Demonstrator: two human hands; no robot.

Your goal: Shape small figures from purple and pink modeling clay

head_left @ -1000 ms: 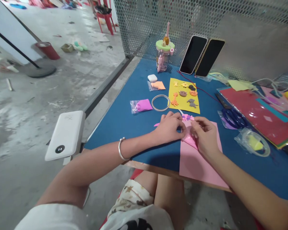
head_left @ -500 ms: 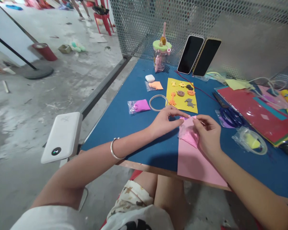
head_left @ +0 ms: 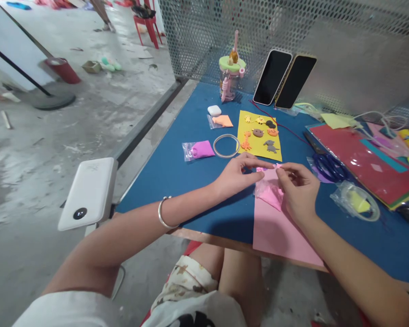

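My right hand (head_left: 300, 190) pinches a small bit of pink clay (head_left: 278, 166) between thumb and fingertips. My left hand (head_left: 236, 178) is beside it, palm down, its index finger stretched towards that bit and its thumb apart. Both hands are at the top end of a pink sheet (head_left: 276, 234) lying along the table's front edge. Small pink and purple pieces near my left fingertips are partly covered. Below the fingers, a clear bag of pink clay (head_left: 271, 196) rests on the sheet, close to my right hand.
A yellow card (head_left: 259, 152) carries several clay animals. A bag of purple clay (head_left: 202, 149) and a tape ring (head_left: 226, 146) lie to the left. Scissors (head_left: 329, 165), a red folder (head_left: 354, 154) and another tape roll (head_left: 357, 202) are right. Two phones (head_left: 271, 77) and a cup (head_left: 229, 81) stand behind.
My left index finger has straightened and reaches slightly further right. The right hand has shifted slightly right, still pinching. The bag and sheet stay in place on the table.
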